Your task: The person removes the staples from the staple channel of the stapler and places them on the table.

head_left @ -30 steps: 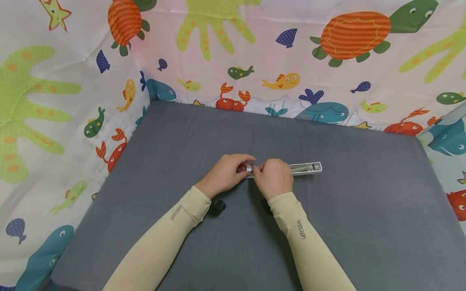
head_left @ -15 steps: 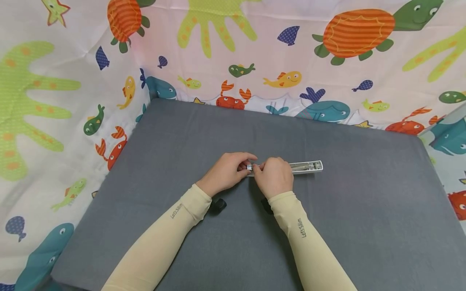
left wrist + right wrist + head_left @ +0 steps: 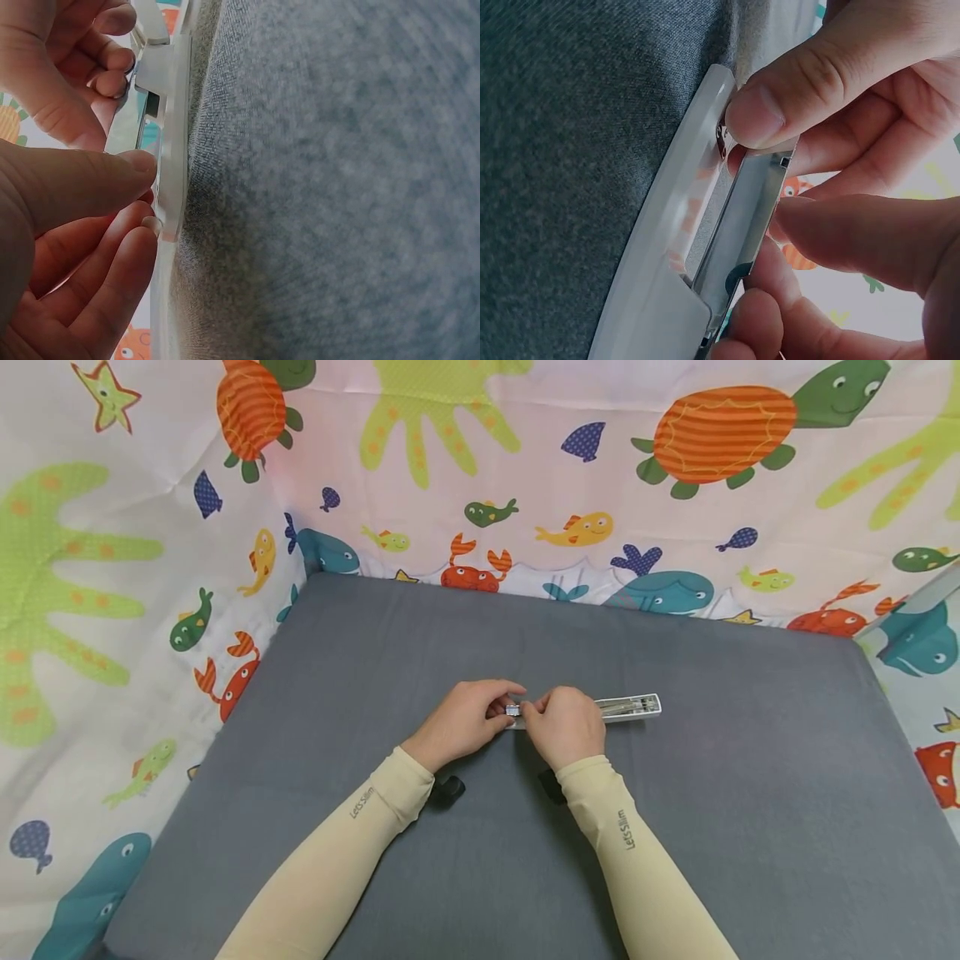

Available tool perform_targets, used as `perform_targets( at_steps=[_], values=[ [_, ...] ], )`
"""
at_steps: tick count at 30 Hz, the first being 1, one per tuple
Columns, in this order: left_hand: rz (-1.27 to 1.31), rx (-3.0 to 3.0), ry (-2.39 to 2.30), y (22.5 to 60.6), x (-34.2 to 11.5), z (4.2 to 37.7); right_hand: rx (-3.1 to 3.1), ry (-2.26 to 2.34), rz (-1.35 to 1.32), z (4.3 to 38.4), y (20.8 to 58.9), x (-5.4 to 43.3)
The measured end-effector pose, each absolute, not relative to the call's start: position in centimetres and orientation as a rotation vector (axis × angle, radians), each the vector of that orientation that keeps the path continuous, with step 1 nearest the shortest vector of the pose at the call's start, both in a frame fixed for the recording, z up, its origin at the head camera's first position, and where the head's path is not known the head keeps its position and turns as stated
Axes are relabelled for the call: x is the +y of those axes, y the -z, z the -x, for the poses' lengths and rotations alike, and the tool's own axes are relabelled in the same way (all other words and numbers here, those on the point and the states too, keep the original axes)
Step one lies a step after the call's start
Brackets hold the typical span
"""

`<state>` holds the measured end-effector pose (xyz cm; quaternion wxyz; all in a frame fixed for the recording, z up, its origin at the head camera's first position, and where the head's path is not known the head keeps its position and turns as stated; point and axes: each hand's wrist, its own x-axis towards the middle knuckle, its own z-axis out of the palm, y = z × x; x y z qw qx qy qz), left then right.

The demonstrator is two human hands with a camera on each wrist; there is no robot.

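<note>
A white stapler (image 3: 630,707) lies lengthwise on the grey cloth, with metal parts showing along its right end. Both hands are at its left part. My left hand (image 3: 467,714) holds the front of the metal magazine (image 3: 742,202) between thumb and finger, right above the tip of the white base (image 3: 667,195). My right hand (image 3: 566,727) grips further back, its thumb and fingertips on the magazine's edge. A small shiny metal end (image 3: 513,711) shows between the hands in the head view. The right hand covers the stapler's middle.
Grey cloth (image 3: 375,652) covers the table. White fabric (image 3: 420,518) printed with sea animals stands behind and at both sides. Dark wrist cameras (image 3: 448,792) sit under the cream sleeves (image 3: 330,852).
Both hands and the stapler keep nearly the same place. The small metal end between the fingers is turned slightly. The head view shifts a little.
</note>
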<state>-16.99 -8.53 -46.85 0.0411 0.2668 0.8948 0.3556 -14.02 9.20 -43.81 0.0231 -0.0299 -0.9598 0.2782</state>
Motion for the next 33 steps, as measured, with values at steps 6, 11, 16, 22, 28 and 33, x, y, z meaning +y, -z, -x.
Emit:
perform_targets(
  at_steps=[6, 11, 16, 22, 28, 33],
  values=[
    [-0.813, 2.748, -1.077, 46.77, -8.51, 17.01, -2.951, -0.875, 0.090, 14.08, 43.80, 9.29],
    [-0.810, 2.757, -1.068, 46.71, -8.43, 16.89, -2.932, -0.895, 0.081, 14.03, 43.89, 9.31],
    [-0.795, 2.752, -1.066, 46.76, -8.37, 16.62, -2.912, -0.920, 0.053, 13.90, 44.11, 9.29],
    [-0.786, 2.752, -1.074, 47.08, -8.43, 16.60, -2.905, -0.943, 0.012, 13.96, 44.30, 9.17],
    [-0.792, 2.753, -1.080, 46.96, -8.44, 16.76, -2.893, -0.939, 0.000, 14.03, 44.01, 9.14],
    [-0.787, 2.756, -1.063, 46.79, -8.33, 16.80, -2.917, -0.945, 0.021, 14.18, 43.90, 9.58]
  ],
)
